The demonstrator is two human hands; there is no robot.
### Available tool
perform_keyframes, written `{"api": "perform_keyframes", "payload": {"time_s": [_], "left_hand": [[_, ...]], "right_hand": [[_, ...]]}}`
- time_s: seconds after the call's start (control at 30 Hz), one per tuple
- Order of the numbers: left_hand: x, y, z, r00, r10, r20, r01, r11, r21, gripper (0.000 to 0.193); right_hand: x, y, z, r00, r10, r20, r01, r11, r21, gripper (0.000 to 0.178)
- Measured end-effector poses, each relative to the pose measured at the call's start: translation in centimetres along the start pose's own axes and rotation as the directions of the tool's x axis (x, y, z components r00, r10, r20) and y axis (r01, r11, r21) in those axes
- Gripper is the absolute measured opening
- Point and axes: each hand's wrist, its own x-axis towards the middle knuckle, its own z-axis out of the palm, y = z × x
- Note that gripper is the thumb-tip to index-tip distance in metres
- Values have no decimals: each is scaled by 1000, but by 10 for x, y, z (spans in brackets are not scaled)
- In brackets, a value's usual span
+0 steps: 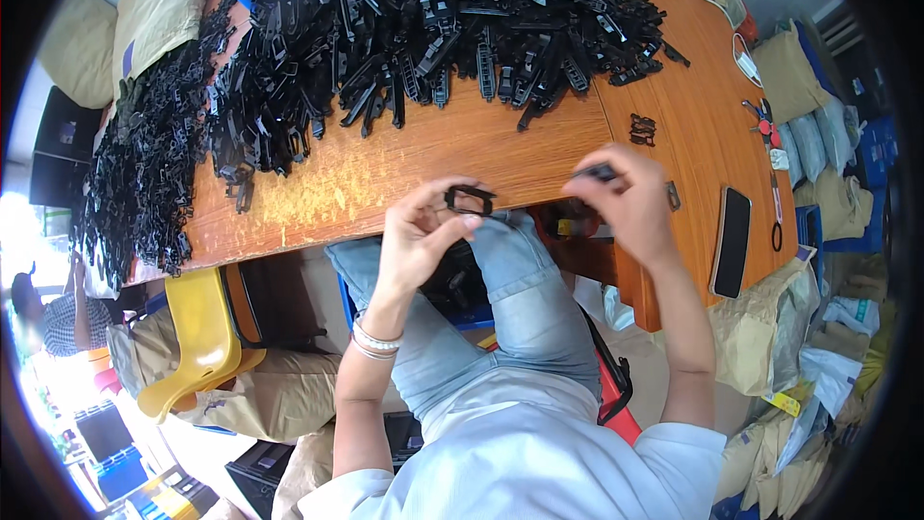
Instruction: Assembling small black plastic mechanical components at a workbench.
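In my left hand [421,236], thumb and fingers pinch a small black rectangular plastic frame [470,200] with an open middle, held just over the table's near edge. Farther right, my right hand [626,197] is closed on a small dark plastic piece [599,171], partly hidden by the fingers. The two pieces are apart. Beyond both hands, a big heap of black plastic parts [414,29] covers the far side of the wooden table [520,149]. A few small black parts [642,130] lie together near my right hand.
A second heap of smaller black parts [144,164] spreads along the left. On the right lie a phone [731,243], scissors [777,221] and red-handled pliers [765,125]. A yellow chair [207,337] stands at the left below the table. Brown sacks [289,395] surround the floor.
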Motion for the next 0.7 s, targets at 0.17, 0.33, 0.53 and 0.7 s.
{"api": "perform_keyframes", "payload": {"time_s": [0.17, 0.33, 0.53, 0.7], "left_hand": [[-1, -3, 8, 995, -60, 85, 65, 996, -60, 35], [-10, 0, 15, 956, -150, 251, 274, 759, -591, 37], [-12, -2, 6, 922, -122, 367, 352, 658, -666, 41], [-17, 0, 7, 896, -177, 408, 412, 676, -611, 44]], "right_hand": [[7, -9, 34, 922, -382, 55, 376, 922, 96, 9], [2, -15, 49, 896, -390, 212, 325, 902, 283, 11], [-3, -27, 35, 781, -578, 238, 619, 769, -161, 13], [3, -24, 41, 713, -562, 420, 572, 812, 115, 12]]}}
